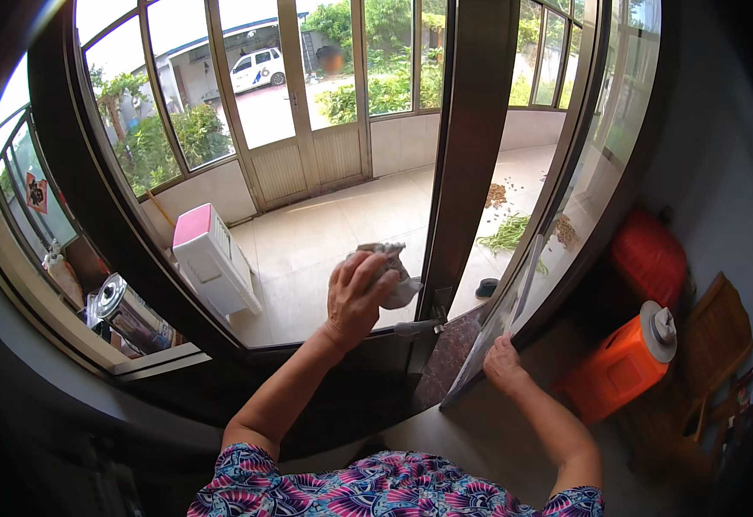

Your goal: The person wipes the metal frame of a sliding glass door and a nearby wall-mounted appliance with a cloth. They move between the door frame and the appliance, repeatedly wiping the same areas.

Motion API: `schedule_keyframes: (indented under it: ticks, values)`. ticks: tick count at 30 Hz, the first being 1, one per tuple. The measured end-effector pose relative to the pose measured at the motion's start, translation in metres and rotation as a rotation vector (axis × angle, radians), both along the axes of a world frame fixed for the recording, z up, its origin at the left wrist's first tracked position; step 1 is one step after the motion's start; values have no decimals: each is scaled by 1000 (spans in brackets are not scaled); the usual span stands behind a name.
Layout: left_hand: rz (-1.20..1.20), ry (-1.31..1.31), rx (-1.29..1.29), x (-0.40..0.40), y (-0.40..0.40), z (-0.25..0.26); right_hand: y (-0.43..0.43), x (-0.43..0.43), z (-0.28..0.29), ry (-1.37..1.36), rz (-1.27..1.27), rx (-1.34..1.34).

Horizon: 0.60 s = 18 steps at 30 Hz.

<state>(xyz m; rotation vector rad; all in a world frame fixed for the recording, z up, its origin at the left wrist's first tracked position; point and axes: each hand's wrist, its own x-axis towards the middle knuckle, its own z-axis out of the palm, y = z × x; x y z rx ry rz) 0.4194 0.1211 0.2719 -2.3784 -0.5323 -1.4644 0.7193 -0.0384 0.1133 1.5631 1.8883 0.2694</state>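
My left hand [355, 298] is raised in front of the glass pane of a dark-framed door [476, 129], its fingers closed around a crumpled grey cloth [403, 284]. Whether the cloth touches the glass cannot be told. Just below and to the right of the cloth is the door handle [418, 327]. Lower on the right, my right hand [504, 364] grips the edge of a translucent sheet, seemingly a plastic door curtain [476, 355], which hangs at the doorway opening.
Beyond the glass, a white cabinet with a pink top [212, 258] stands on the tiles. Green bean pods [509, 232] and a dark shoe [486, 288] lie past the threshold. Right of me are an orange container [622, 368] and a wooden chair [716, 329]. A metal canister [132, 313] stands left.
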Motion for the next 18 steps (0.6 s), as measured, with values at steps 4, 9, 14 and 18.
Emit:
schedule_keyframes:
  ticks: [4,9,14,18]
  values:
    - [232,-263,293,-17,39,151,-2,4,-5,-72,-92,-46]
    - [328,-153,271,4,65,114,-17,27,-26,384,-291,213]
    - [315,178,32,-24,60,-39,-70,-1,54,657,33,1252]
    - [220,269,-201,-5,57,-121,-74,23,125,560,-287,1721]
